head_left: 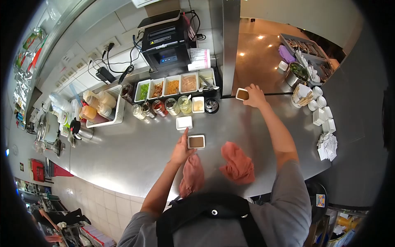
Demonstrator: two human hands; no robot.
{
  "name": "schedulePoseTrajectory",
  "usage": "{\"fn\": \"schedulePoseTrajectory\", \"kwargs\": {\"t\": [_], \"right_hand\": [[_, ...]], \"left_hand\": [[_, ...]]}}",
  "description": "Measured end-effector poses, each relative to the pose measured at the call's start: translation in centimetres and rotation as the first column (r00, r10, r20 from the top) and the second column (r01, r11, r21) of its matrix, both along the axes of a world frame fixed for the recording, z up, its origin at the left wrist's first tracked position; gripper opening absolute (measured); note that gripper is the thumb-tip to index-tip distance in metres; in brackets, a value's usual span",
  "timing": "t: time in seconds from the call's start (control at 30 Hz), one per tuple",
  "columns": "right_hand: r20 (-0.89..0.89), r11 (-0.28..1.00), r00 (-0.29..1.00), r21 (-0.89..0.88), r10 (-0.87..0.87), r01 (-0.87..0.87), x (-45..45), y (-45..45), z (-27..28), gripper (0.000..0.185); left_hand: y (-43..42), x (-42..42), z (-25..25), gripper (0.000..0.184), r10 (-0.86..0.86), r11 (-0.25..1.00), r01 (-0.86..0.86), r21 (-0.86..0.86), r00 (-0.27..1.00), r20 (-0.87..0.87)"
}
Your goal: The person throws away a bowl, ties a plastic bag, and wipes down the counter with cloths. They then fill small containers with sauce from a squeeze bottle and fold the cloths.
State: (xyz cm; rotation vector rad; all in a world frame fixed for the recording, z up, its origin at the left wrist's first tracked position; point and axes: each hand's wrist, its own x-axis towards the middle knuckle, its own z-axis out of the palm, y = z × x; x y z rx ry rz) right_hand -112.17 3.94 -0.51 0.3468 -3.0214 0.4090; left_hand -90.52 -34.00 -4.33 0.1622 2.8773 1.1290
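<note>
My right hand is stretched out to the pass opening, its fingers closed on a small white dish of brown sauce. My left hand is at the left side of a second white sauce dish on the steel counter, thumb and fingers apart around its near corner; whether it grips the dish is unclear. Just beyond that hand sits an empty white dish. Two pinkish-red cloths lie on the counter, one below my left hand and the other between my arms.
Topping trays and several jars line the back, below a printer. A bottle basket stands left. At right are a stick holder, stacked white dishes, a metal pot and a cutlery tray. Someone's arm shows lower left.
</note>
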Motion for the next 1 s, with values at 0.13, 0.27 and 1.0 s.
{"fn": "schedulePoseTrajectory", "kwargs": {"t": [0.13,0.27,1.0], "right_hand": [[0.025,1.0,1.0,-0.018,-0.007,0.007,-5.9,0.0,-2.3,0.062],[0.074,1.0,0.997,-0.008,-0.024,0.025,-10.8,-0.6,-3.4,0.07],[0.173,0.949,0.948,-0.221,0.266,-0.225,11.8,-6.5,-2.4,0.075]], "left_hand": [[1.9,-1.8,-0.6,0.106,-0.01,1.0,0.009,0.025,1.0,0.026],[3.8,-2.8,-0.4,0.103,-0.054,0.994,0.056,0.091,0.998,-0.029],[11.7,-6.4,-0.5,0.084,-0.156,0.944,0.172,0.282,0.985,-0.077]]}}
